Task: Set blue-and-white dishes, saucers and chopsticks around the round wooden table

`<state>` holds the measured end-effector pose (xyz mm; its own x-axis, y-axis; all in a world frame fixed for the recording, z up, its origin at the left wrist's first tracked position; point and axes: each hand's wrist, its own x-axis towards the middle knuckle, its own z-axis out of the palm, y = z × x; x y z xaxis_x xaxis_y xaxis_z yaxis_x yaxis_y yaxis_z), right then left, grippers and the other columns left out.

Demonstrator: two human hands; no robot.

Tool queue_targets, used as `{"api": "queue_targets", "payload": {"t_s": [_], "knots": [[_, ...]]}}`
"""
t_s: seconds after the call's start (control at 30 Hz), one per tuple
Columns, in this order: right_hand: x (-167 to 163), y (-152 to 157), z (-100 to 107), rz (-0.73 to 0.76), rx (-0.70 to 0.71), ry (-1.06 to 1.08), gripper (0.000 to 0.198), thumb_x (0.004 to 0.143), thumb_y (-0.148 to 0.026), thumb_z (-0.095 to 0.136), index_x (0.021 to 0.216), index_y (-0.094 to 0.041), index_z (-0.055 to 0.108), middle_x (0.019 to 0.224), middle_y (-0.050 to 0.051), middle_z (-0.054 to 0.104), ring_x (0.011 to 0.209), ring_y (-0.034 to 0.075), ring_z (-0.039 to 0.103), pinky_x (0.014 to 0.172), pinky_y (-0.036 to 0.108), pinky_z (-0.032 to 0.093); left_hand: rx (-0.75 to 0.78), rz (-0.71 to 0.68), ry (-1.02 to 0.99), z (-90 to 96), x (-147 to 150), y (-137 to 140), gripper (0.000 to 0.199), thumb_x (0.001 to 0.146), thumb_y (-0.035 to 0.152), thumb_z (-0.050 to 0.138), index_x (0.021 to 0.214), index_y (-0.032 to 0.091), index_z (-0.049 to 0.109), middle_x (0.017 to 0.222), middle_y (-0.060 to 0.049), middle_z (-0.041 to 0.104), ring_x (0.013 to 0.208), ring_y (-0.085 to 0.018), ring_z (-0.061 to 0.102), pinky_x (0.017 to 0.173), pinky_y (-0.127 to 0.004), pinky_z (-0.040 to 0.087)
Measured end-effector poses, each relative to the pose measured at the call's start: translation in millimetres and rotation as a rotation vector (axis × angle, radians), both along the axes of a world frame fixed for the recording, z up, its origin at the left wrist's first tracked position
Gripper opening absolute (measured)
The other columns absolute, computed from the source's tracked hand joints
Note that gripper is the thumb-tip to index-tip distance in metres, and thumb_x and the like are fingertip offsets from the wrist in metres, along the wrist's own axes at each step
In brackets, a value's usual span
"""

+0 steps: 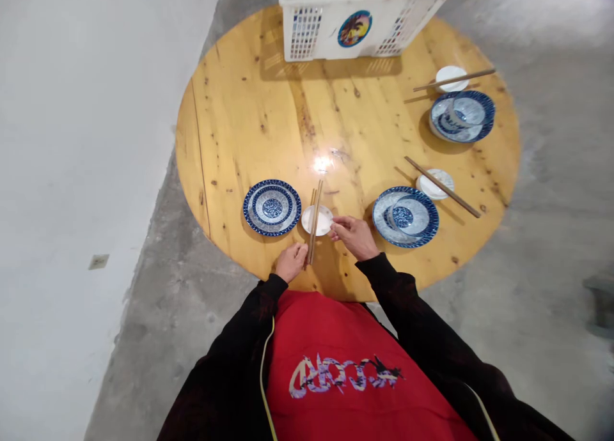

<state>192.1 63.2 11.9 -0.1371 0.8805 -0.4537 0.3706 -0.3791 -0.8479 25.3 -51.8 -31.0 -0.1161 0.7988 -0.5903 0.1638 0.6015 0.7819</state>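
Observation:
A pair of wooden chopsticks (pixel 316 217) rests across a small white dish (pixel 324 222) near the front of the round table. My left hand (pixel 291 262) has its fingers closed at the chopsticks' lower end. The thumb and fingers of my right hand (pixel 355 238) pinch the right rim of the dish. Just left of the dish sits a blue-and-white patterned plate (pixel 248 215), with a smaller matching piece in its middle. To the right of my right hand stands a blue-rimmed bowl or plate (pixel 428 220) with a clear glass inside.
Another white dish (pixel 434 179) with chopsticks (pixel 455 197) lies at the right. Farther back are a blue-and-white bowl (pixel 444 131) holding a glass, a third dish (pixel 451 75) and more chopsticks (pixel 480 74). A white plastic crate (pixel 321 32) occupies the far side of the wooden table (pixel 230 121).

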Motion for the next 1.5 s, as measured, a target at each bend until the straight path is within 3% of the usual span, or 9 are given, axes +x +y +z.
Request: {"api": "queue_targets", "payload": {"t_s": [0.17, 0.33, 0.57, 0.8, 0.93, 1.07, 1.3, 1.5], "knots": [[34.4, -34.8, 14.7, -0.048, 0.039, 0.080, 0.038, 0.074, -0.046, 0.072, 0.096, -0.016, 0.067, 0.067, 0.004, 0.070, 0.062, 0.021, 0.069, 0.062, 0.033, 0.059, 0.113, 0.006, 0.158, 17.0, -15.1, -14.5, 0.024, 0.099, 0.036, 0.046, 0.082, 0.023, 0.057, 0.084, -0.001, 0.073, 0.078, -0.014, 0.070, 0.077, -0.023, 0.052], [51.6, -83.4, 19.6, -0.097, -0.071, 0.167, 0.047, 0.069, -0.056, 0.075, 0.094, -0.018, 0.066, 0.071, 0.005, 0.070, 0.059, 0.019, 0.067, 0.057, 0.032, 0.058, 0.119, 0.183, 0.244, 32.4, -22.9, -42.5, 0.019, 0.098, 0.034, 0.045, 0.088, 0.023, 0.057, 0.087, -0.003, 0.072, 0.082, -0.015, 0.071, 0.076, -0.024, 0.053], [56.7, -120.0, 19.9, 0.025, -0.193, 0.315, 0.047, 0.069, -0.059, 0.075, 0.093, -0.020, 0.067, 0.076, 0.006, 0.071, 0.058, 0.018, 0.066, 0.053, 0.029, 0.055, 0.109, 0.328, 0.281, 48.0, 19.0, -81.0, 0.020, 0.098, 0.031, 0.044, 0.088, 0.022, 0.059, 0.086, -0.004, 0.073, 0.077, -0.015, 0.072, 0.073, -0.024, 0.055], [90.3, -125.0, 17.9, 0.021, -0.213, 0.332, 0.051, 0.066, -0.061, 0.076, 0.092, -0.019, 0.068, 0.077, 0.006, 0.071, 0.059, 0.019, 0.065, 0.055, 0.031, 0.055, 0.231, 0.214, 0.288, 57.4, 71.2, -100.5, 0.023, 0.099, 0.035, 0.047, 0.088, 0.021, 0.063, 0.082, -0.003, 0.075, 0.072, -0.015, 0.073, 0.071, -0.023, 0.056], [114.7, -140.5, 17.8, -0.063, -0.182, 0.301, 0.056, 0.064, -0.065, 0.077, 0.093, -0.018, 0.068, 0.077, 0.007, 0.071, 0.060, 0.019, 0.065, 0.055, 0.031, 0.055, 0.296, 0.159, 0.292, 67.5, 76.3, -83.7, 0.023, 0.098, 0.034, 0.047, 0.088, 0.020, 0.062, 0.080, -0.002, 0.074, 0.070, -0.014, 0.073, 0.070, -0.023, 0.056], [126.5, -162.4, 21.4, -0.197, -0.131, 0.221, 0.058, 0.062, -0.067, 0.078, 0.093, -0.019, 0.069, 0.078, 0.007, 0.073, 0.060, 0.019, 0.066, 0.057, 0.031, 0.055, 0.355, 0.013, 0.227, 70.3, 78.3, -62.4, 0.022, 0.099, 0.033, 0.046, 0.091, 0.020, 0.062, 0.082, -0.003, 0.074, 0.071, -0.013, 0.073, 0.068, -0.022, 0.055], [113.0, -196.0, 36.3, -0.352, -0.097, 0.122, 0.058, 0.061, -0.067, 0.073, 0.092, -0.018, 0.069, 0.077, 0.009, 0.073, 0.061, 0.021, 0.066, 0.058, 0.033, 0.056, 0.441, -0.246, 0.169, 51.7, 88.4, -61.6, 0.023, 0.099, 0.032, 0.044, 0.089, 0.020, 0.062, 0.080, -0.003, 0.074, 0.070, -0.014, 0.070, 0.068, -0.023, 0.052], [97.8, -209.0, 28.1, -0.190, -0.018, 0.075, 0.048, 0.067, -0.062, 0.065, 0.088, -0.020, 0.074, 0.075, 0.008, 0.074, 0.060, 0.022, 0.067, 0.057, 0.032, 0.055, 0.430, -0.293, 0.167, 36.8, 85.2, -64.0, 0.024, 0.098, 0.030, 0.041, 0.087, 0.020, 0.060, 0.077, -0.003, 0.074, 0.066, -0.014, 0.070, 0.063, -0.023, 0.050]]}}
